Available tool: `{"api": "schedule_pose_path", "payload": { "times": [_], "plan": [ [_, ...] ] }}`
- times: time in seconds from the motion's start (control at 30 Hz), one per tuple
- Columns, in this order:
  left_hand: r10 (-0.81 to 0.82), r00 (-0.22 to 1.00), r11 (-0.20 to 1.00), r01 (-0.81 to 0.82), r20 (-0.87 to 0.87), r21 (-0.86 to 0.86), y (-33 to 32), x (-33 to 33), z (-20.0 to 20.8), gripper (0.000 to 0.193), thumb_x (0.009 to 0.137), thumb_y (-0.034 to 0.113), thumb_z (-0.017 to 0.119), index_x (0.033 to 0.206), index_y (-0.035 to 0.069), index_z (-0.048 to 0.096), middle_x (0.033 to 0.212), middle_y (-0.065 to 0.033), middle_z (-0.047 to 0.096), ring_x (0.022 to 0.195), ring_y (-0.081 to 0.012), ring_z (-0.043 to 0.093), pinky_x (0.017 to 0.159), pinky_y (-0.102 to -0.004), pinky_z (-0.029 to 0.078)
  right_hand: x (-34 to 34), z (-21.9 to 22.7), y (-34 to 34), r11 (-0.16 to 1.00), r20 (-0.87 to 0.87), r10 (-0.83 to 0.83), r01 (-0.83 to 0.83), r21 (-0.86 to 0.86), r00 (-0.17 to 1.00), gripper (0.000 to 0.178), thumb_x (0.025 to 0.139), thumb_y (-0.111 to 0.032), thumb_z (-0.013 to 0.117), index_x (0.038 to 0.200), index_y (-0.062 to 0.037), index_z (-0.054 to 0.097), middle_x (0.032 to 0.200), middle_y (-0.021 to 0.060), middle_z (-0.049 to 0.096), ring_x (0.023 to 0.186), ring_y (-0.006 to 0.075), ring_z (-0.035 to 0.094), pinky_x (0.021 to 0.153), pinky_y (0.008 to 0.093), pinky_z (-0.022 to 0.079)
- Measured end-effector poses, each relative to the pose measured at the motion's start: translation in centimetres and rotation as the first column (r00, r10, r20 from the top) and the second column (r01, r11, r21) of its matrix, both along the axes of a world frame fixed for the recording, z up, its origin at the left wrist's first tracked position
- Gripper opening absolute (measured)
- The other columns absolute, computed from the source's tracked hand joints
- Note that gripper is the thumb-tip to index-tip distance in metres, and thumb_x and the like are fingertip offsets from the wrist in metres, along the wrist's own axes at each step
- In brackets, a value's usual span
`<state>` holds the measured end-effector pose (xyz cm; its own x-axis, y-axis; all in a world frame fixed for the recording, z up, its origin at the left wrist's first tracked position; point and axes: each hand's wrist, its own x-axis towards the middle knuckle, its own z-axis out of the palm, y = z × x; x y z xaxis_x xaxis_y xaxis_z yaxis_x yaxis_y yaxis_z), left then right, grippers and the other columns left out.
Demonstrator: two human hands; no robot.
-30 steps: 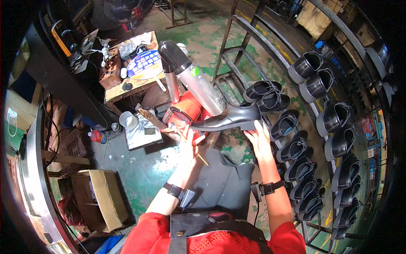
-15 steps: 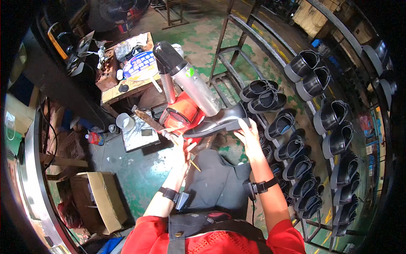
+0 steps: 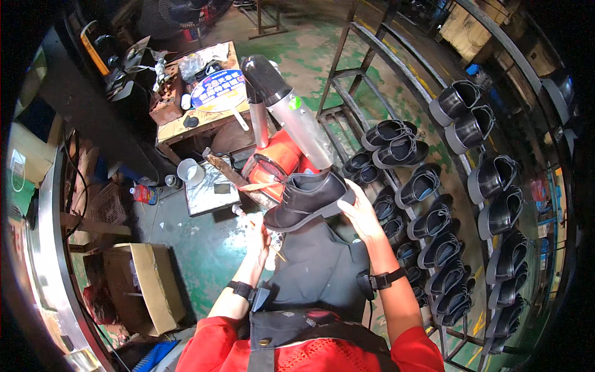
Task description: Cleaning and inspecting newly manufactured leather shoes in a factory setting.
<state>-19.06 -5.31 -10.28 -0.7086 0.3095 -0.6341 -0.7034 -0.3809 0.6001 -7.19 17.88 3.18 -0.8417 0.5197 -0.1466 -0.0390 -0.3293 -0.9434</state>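
Note:
A black leather lace-up shoe (image 3: pixel 307 201) is held in front of me, its toe pointing left and its opening upward. My right hand (image 3: pixel 361 211) grips it round the heel, thumb against the sole edge. Near the toe, my left hand (image 3: pixel 257 234) is closed on a thin wooden stick (image 3: pixel 278 253) that pokes out below the fingers; a pale tip shows above them. Whether the left fingers also touch the shoe is hard to tell. Just beyond the shoe stands an orange-red machine (image 3: pixel 279 152) with a silver tube (image 3: pixel 304 130) capped in black.
On the right, a metal rack (image 3: pixel 372 46) carries many black lace-up shoes (image 3: pixel 455 260). A small wooden table (image 3: pixel 214 121) bears a fan-shaped paper sign (image 3: pixel 218 91) and clutter. To the left are a white cup (image 3: pixel 191 172), a red bottle (image 3: pixel 144 194) and a cardboard box (image 3: pixel 152 288).
The shoe has come away from below the silver tube, nearer to me, and turned from its side to upright. Both hands have moved with it; the left has dropped lower.

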Motion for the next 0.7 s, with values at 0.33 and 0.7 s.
{"api": "schedule_pose_path", "payload": {
  "times": [0.33, 0.7],
  "plan": [
    [-0.094, 0.993, 0.993, 0.099, -0.078, 0.058, 3.0, 0.0, 2.0, 0.024, 0.084, 0.019, 0.068, 0.091, 0.014, 0.046, 0.064, 0.0049, 0.042, 0.048, -0.0046, 0.038, 0.037, -0.0177, 0.029, 4.0, 2.3, 2.8, 1.0, -0.007, -0.005, 0.005, 0.017, 1.0, 0.075, 0.075, 0.008, 0.062, 0.142, -0.0034, 0.03, 0.141, 0.0079, 0.034, 0.124, 0.0176, 0.038, 0.1, 0.0295, 0.034],
    [-0.229, 0.964, 0.964, 0.244, -0.135, 0.107, 5.2, -0.1, 4.3, 0.02, 0.085, 0.024, 0.068, 0.092, 0.014, 0.051, 0.066, 0.007, 0.043, 0.052, -0.0035, 0.042, 0.041, -0.0158, 0.031, 5.4, 3.7, 3.8, 0.998, -0.078, -0.065, 0.067, 0.021, 0.995, 0.079, 0.075, 0.004, 0.063, 0.144, -0.0052, 0.025, 0.147, 0.0095, 0.027, 0.132, 0.0209, 0.032, 0.106, 0.0348, 0.032]
  ]
}}
